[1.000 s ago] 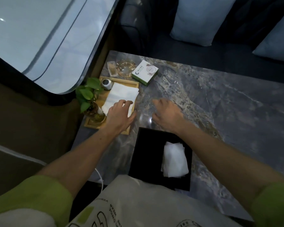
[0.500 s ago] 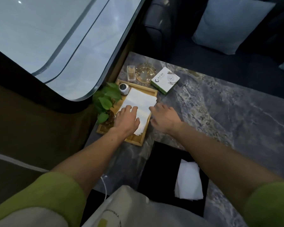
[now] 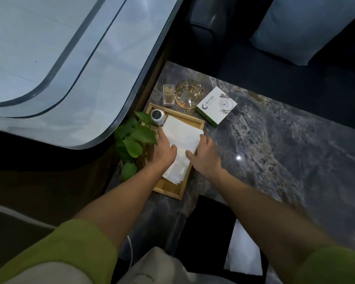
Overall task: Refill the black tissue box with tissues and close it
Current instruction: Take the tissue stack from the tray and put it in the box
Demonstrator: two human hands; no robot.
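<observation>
Both hands down on the tissue stack [image 3: 181, 148], which lies in the wooden tray [image 3: 170, 189] at the left end of the marble table [image 3: 275, 152]. Left hand [image 3: 164, 151] on the stack's left edge, fingers [image 3: 162, 134] flat along it, thumb [image 3: 172, 149] resting on top of the paper. Right hand [image 3: 205, 158] at the right edge, thumb [image 3: 190, 155] pressed onto the top sheet, fingers curled over the side and out of sight beneath. Grip of both hands: closed lightly against the stack from either side, bracketing it; whether lifted clear of the tray, cannot tell. Stack slightly fanned at its near corner, sheets overlapping unevenly.

Black box [image 3: 209, 232] on the table nearer the body, well apart from the tray, partly hidden behind the right forearm, with a white tissue [image 3: 244, 253] showing at its top.

In the tray's far corner, a small round white jar [image 3: 157, 117], just beside the stack. Leafy green plant [image 3: 131, 140] at the tray's left side, close to the left wrist. Beyond the tray: a small clear holder [image 3: 168, 94], a glass ashtray [image 3: 189, 96], and a white and green carton [image 3: 216, 106] lying tilted. Green sleeves [image 3: 70, 253] at the bottom corners. Blue cushion [image 3: 307, 27] on the dark sofa past the table.
</observation>
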